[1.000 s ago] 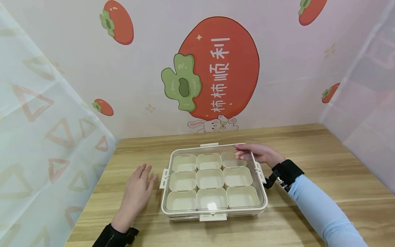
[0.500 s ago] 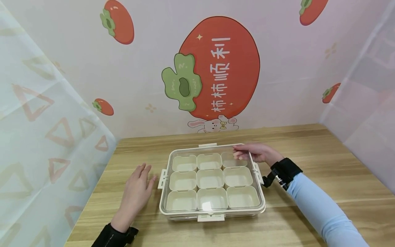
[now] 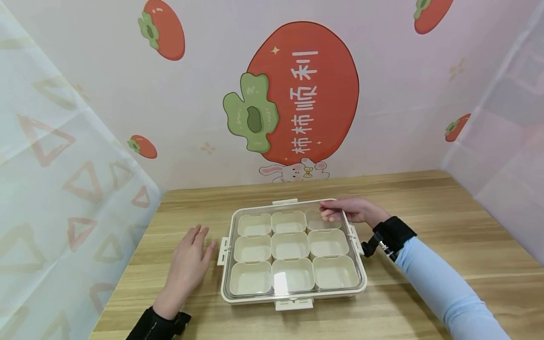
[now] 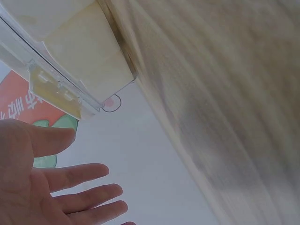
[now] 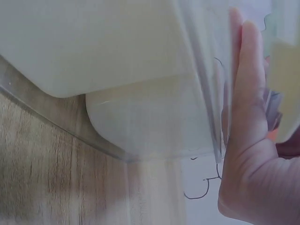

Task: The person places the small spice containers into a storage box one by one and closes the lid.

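Observation:
A clear lid with a cream rim (image 3: pixel 250 299) and cream clips lies over a shallow clear box (image 5: pixel 61 119) on the wooden table. Through the lid I see several cream square cups (image 3: pixel 290 246) in rows, with nothing visible inside. My right hand (image 3: pixel 354 210) holds the lid at its far right corner, with some fingers seen through the clear plastic. In the right wrist view the fingers (image 5: pixel 248 89) lie along the lid's edge, beside the box wall. My left hand (image 3: pixel 189 259) is left of the box, fingers extended, touching nothing.
The wooden table (image 3: pixel 395 307) extends around the box on all sides. Behind it stands a white backdrop (image 3: pixel 191 94) printed with red persimmons. Pale patterned sheets close in the left (image 3: pixel 51 198) and right (image 3: pixel 505 156) sides.
With my right hand on it, the lid has shifted slightly left. Its front edge and front clip now sit a little nearer to me. My left hand has stayed in place.

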The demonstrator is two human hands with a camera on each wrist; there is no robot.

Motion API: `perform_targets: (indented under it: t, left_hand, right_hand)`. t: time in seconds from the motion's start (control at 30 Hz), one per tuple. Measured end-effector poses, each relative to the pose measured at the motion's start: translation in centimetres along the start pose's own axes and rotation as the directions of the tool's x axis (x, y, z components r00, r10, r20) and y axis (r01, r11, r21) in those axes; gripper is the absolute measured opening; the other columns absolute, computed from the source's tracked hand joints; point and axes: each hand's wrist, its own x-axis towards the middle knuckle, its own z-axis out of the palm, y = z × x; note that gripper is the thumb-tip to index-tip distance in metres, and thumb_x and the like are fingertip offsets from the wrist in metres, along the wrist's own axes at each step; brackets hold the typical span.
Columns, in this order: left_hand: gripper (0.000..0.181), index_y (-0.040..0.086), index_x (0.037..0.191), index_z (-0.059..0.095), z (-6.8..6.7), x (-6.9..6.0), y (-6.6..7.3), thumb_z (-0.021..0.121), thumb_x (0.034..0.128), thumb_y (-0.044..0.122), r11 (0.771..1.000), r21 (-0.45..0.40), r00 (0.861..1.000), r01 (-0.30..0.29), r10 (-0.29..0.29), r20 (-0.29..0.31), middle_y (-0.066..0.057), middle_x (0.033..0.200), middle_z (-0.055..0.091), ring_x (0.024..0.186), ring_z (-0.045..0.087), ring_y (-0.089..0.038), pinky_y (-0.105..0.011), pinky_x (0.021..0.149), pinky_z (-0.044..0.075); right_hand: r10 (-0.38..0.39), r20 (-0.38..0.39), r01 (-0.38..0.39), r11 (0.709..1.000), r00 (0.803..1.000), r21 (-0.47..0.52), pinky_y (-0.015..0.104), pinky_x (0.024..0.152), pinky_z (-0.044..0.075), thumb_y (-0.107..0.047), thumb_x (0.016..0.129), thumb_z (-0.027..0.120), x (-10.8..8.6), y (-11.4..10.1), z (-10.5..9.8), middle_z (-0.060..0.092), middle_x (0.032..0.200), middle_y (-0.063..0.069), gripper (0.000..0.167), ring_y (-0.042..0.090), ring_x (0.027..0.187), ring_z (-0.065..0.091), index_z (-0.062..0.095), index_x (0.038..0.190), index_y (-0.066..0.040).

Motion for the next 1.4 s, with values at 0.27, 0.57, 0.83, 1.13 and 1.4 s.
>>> perform_targets:
  t: [0.27,0.57,0.83,1.13,1.4]
  left_hand:
    - [0.045,-0.008,0.123,0.056,0.0,0.0,0.0,0.063,0.0878,0.018,1.0,0.005,0.999,-0.02,0.02,-0.031,-0.032,0.129,0.051,0.122,0.046,-0.049,-0.06,0.095,0.04]
    - [0.045,-0.008,0.123,0.056,0.1,0.0,0.0,0.064,0.0877,0.018,1.0,0.003,0.999,-0.02,0.02,-0.027,-0.032,0.13,0.051,0.122,0.046,-0.048,-0.06,0.095,0.04]
    - [0.044,-0.008,0.123,0.056,0.1,0.0,0.1,0.064,0.0876,0.017,1.0,0.001,0.999,-0.027,0.027,-0.028,-0.032,0.13,0.051,0.122,0.046,-0.049,-0.06,0.095,0.039]
    - [0.044,-0.008,0.123,0.056,0.1,0.0,0.1,0.063,0.088,0.018,1.0,0.002,0.999,-0.028,0.028,-0.023,-0.032,0.129,0.051,0.122,0.046,-0.049,-0.06,0.095,0.039]
    - [0.045,-0.008,0.122,0.056,0.2,-0.1,0.2,0.065,0.0869,0.017,0.999,0.002,0.999,-0.039,0.039,-0.029,-0.032,0.129,0.052,0.12,0.047,-0.049,-0.06,0.094,0.04]
  right_hand:
    - [-0.028,0.004,0.027,0.999,1.0,0.043,0.019,0.065,0.055,-0.017,0.099,0.048,-0.2,0.2,0.0,0.072,0.073,0.007,0.024,0.014,0.07,0.072,0.065,0.096,0.0]
    - [-0.125,-0.026,0.123,0.99,0.992,-0.065,0.034,0.091,0.049,-0.011,0.102,0.036,-1.3,0.1,0.2,0.072,0.095,0.008,0.047,0.016,0.092,0.07,0.027,0.138,0.018]
    - [-0.248,-0.217,0.171,0.932,0.944,-0.32,0.04,0.089,0.051,-0.009,0.097,0.048,-2.3,0.3,1.5,0.07,0.102,0.016,0.039,0.019,0.092,0.07,0.045,0.127,0.016]
    - [-0.405,-0.391,0.093,0.783,0.826,-0.615,0.027,0.072,0.054,-0.019,0.09,0.063,-2.5,0.6,2.2,0.072,0.094,0.013,0.037,0.019,0.084,0.068,0.062,0.115,0.008]
    - [-0.448,-0.431,0.071,0.754,0.783,-0.653,0.024,0.073,0.052,-0.024,0.087,0.067,-2.7,0.8,2.0,0.072,0.096,0.011,0.039,0.01,0.08,0.062,0.065,0.114,0.004]
